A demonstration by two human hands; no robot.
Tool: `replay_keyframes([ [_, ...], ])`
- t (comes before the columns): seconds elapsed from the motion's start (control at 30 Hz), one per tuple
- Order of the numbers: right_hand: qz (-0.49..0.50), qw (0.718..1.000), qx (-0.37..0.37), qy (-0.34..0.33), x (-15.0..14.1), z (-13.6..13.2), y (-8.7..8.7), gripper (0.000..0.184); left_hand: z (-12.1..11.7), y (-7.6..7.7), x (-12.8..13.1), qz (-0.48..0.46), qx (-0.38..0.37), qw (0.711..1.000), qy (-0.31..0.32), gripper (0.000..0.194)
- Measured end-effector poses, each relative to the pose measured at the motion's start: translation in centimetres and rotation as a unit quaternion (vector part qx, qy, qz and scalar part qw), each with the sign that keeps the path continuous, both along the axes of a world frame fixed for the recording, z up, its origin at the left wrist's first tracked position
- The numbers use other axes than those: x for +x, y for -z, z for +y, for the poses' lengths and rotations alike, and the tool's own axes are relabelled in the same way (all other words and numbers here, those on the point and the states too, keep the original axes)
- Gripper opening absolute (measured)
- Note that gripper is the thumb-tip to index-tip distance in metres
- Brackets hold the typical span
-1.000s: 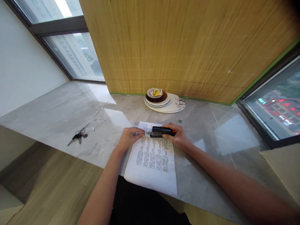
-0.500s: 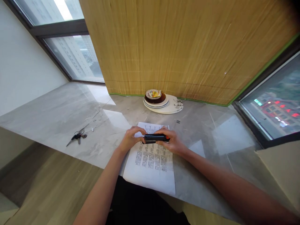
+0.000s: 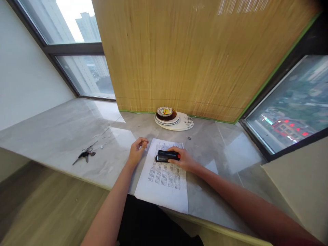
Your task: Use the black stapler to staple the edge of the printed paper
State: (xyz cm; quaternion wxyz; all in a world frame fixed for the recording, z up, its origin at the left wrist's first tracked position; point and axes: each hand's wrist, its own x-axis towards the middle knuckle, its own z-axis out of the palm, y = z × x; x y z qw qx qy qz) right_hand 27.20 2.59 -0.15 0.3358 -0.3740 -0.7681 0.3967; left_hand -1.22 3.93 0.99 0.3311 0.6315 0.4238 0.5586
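Stapler sits crosswise over the upper half of the printed paper, mouth end pointing left. Can't tell from my feed whether it rests on the page or is held just above it.

Big to small: bamboo blind fills the back. Grey counter runs below it, paper lying near its front edge. Toward the blind, an oval plate carries a plate stack, yellow packet on top.

Right hand: I have it closed around the stapler's rear end, thumb on the near side, fingers on the far side. Left hand: just beside the paper's left edge, fingers loosely curled, narrow gap at the thumb; I see nothing in it.

Off to the left, keys lie on the counter. Smallest: two short dark strips past the paper's top right corner; too small for me to identify.

Progress, my read: stapler looks whole, nothing sticking out of its front, top arm and base apart at the mouth. Can't see whether it's loaded. No staple visible in the page, so I'd count any fastening as not yet done.
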Motion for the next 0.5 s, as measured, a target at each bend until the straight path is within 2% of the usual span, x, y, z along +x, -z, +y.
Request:
replay_keyframes([
  [0.13,-0.050,0.999,0.001,0.016,4.2,-1.2,-0.8,0.038,0.4,0.1,-0.1,0.009,-0.022,0.999,-0.024,0.049],
  [0.27,-0.106,0.993,-0.023,0.043,9.3,-2.2,-1.8,0.043,0.7,0.6,-0.2,0.038,-0.005,0.999,-0.035,0.055],
  [0.37,-0.149,0.987,-0.049,0.029,12.8,-2.8,-2.1,0.047,0.9,1.1,-0.4,0.052,-0.001,0.998,-0.040,0.054],
  [0.43,-0.136,0.989,-0.064,0.001,14.9,-2.8,-1.9,0.053,1.0,1.4,-0.5,0.049,-0.004,0.998,-0.045,0.052],
  [0.5,-0.079,0.995,-0.053,0.043,16.6,-2.3,-1.4,0.059,1.0,1.6,-0.5,0.044,-0.006,0.998,-0.050,0.051],
])
